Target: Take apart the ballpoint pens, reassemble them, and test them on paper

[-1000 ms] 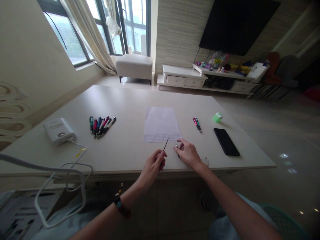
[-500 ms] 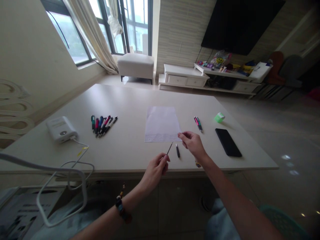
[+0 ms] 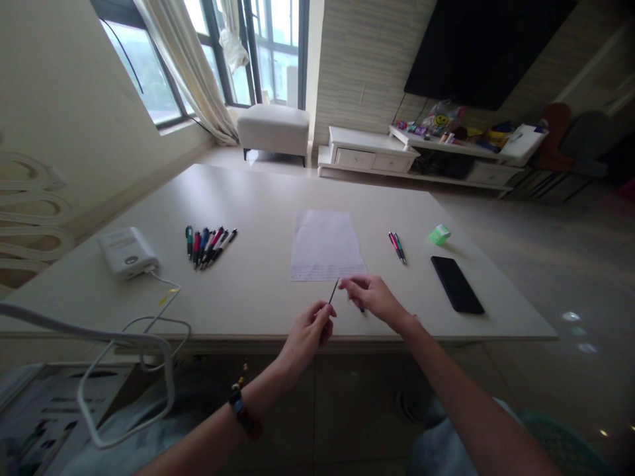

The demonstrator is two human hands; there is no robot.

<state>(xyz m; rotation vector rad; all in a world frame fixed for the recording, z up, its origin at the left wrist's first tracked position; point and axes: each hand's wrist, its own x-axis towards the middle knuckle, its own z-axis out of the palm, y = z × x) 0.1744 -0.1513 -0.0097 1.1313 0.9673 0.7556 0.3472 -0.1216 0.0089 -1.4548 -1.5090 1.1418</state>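
Note:
My left hand is closed in a pinch around a thin dark pen refill, whose tip points up and away from me. Close to that tip is my right hand, thumb and fingertips pressed together; whatever they hold is too small to make out. Under the right hand lies a black pen barrel part, mostly covered. Just beyond both hands, a white sheet of paper rests on the table, with lines of handwriting along its near edge.
Several click pens lie in a group at left, beside a white power bank with a cable. To the right are two pens, a small green and white item and a black phone on the white table.
My right hand has moved left and slightly nearer me, up to the refill's tip, and now covers most of the black barrel part. The left hand keeps its hold on the refill.

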